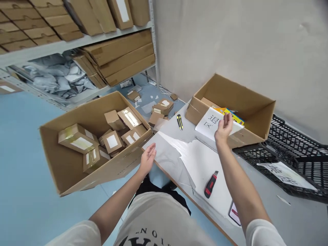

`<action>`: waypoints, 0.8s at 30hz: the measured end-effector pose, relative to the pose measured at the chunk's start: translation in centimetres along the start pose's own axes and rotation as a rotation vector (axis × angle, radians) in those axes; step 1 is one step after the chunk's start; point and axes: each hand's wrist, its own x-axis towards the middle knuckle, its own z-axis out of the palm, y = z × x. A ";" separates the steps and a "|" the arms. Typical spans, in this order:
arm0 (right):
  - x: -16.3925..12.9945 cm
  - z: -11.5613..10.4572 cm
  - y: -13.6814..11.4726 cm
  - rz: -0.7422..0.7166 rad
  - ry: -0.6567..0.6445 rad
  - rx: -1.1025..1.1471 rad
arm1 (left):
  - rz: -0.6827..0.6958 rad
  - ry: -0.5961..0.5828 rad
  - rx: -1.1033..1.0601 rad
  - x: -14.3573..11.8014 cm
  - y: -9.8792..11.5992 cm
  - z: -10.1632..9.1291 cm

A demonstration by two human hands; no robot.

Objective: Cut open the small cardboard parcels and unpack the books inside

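My left hand point(148, 158) hovers at the table's left edge, beside the large open carton point(94, 177). Its fingers are loosely stretched and hold nothing. That carton contains several small taped boxes point(112, 141) with white labels. My right hand point(224, 127) is raised in front of a second open carton point(246, 138), palm turned up, fingers slightly curled and nothing in them. A white sheet with handwritten characters point(208, 123) hangs over this carton's near wall. Inside it I see a yellow and blue packet point(237, 118), partly hidden by my hand.
On the table point(167, 157) lie a yellow-black box cutter point(179, 122), a red-black box cutter point(211, 185), torn white paper point(197, 153) and a phone point(234, 214). A black plastic crate point(294, 143) stands right. Small boxes point(163, 106) litter the floor; shelves point(77, 42) are behind.
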 end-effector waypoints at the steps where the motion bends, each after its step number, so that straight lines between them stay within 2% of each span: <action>1: -1.2 1.9 -0.8 -0.028 -0.070 0.031 | 0.054 0.022 -0.004 0.7 0.4 -1.0; 3: -3.4 5.7 -2.4 -0.057 -0.192 0.075 | 0.144 0.080 -0.015 2.0 1.2 -3.6; 6: -6.3 11.4 -4.3 -0.046 -0.344 0.101 | 0.225 0.244 -0.011 3.6 2.7 -8.6; 9: -8.9 16.9 -5.8 -0.032 -0.472 0.137 | 0.259 0.425 0.029 4.6 4.0 -14.6; 13: -12.4 24.4 -6.7 -0.039 -0.646 0.131 | 0.231 0.599 0.074 5.0 4.4 -22.9; 19: -18.0 36.1 -6.9 0.036 -0.877 0.097 | 0.136 0.836 0.083 5.3 2.8 -34.1; 24: -23.7 46.0 -7.3 0.076 -1.037 0.072 | 0.032 0.999 0.080 6.5 -0.9 -41.0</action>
